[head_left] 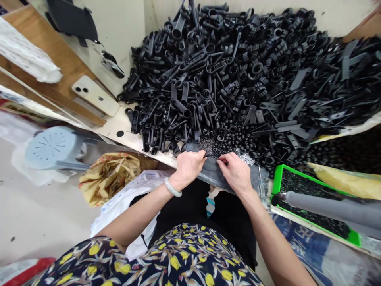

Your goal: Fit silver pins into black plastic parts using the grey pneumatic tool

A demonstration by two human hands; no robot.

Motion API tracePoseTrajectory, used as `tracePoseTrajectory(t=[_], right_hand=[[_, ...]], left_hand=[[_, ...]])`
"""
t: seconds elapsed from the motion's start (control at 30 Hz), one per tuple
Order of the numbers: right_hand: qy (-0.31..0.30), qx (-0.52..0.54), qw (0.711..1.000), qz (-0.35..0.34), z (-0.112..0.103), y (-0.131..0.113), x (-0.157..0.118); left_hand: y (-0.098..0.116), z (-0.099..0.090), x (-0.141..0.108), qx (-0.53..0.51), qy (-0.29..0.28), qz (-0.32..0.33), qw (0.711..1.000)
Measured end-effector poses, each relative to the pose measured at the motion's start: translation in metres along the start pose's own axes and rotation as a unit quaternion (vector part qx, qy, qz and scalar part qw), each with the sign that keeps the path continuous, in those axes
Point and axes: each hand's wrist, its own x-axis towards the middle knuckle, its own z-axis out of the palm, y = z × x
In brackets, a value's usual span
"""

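My left hand (191, 163), with a pale bangle on its wrist, is closed around a small black part (208, 153) that sticks out past its fingertips. To its right, my right hand (235, 170) has thumb and fingertips pinched together at the dark work mat (212, 169); whatever lies between them is too small to tell. The hands are a short way apart. Just beyond them are small metal pieces (206, 145), little black balls or nuts (235, 140) and silvery pins (245, 157). A large heap of black plastic parts (205, 71) rises behind.
A green-rimmed tray (278, 178) of small black pieces sits at right, under a grey cylindrical tool (321, 202). At left are a phone (95, 95), keys (110, 62), a brown paper bag (111, 174) and a blue stool (52, 147).
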Motion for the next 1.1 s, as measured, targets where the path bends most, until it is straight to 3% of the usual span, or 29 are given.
tracePoseTrajectory(t=[0.23,0.3,0.37,0.43,0.5,0.57,0.63,0.77,1.1], right_hand=[[0.019,-0.04,0.999,-0.014,0.01,-0.004,0.004],[0.017,-0.047,0.998,-0.022,0.011,-0.005,0.005],[0.019,-0.041,0.998,-0.031,0.011,-0.005,0.003],[0.027,0.015,0.999,-0.038,0.007,-0.004,-0.001],[0.035,0.131,0.99,-0.041,0.001,-0.003,-0.006],[0.039,0.244,0.968,-0.049,-0.006,-0.002,-0.01],[0.04,0.296,0.952,-0.065,-0.01,-0.002,-0.013],[0.036,0.306,0.947,-0.091,-0.014,-0.001,-0.014],[0.042,0.304,0.947,-0.091,-0.014,-0.001,-0.019]], left_hand=[[-0.011,0.011,0.002,-0.009,0.034,0.055,0.998],[-0.015,0.011,0.0,-0.084,0.075,0.054,0.992],[-0.014,0.007,-0.003,-0.223,0.105,0.032,0.969],[-0.008,0.002,-0.007,-0.402,0.092,-0.012,0.911],[-0.001,-0.002,-0.011,-0.569,0.023,-0.063,0.82],[0.008,-0.003,-0.015,-0.67,-0.058,-0.095,0.734],[0.014,0.0,-0.019,-0.711,-0.105,-0.107,0.687],[0.023,0.004,-0.024,-0.729,-0.116,-0.112,0.666],[0.032,0.006,-0.028,-0.737,-0.094,-0.129,0.657]])
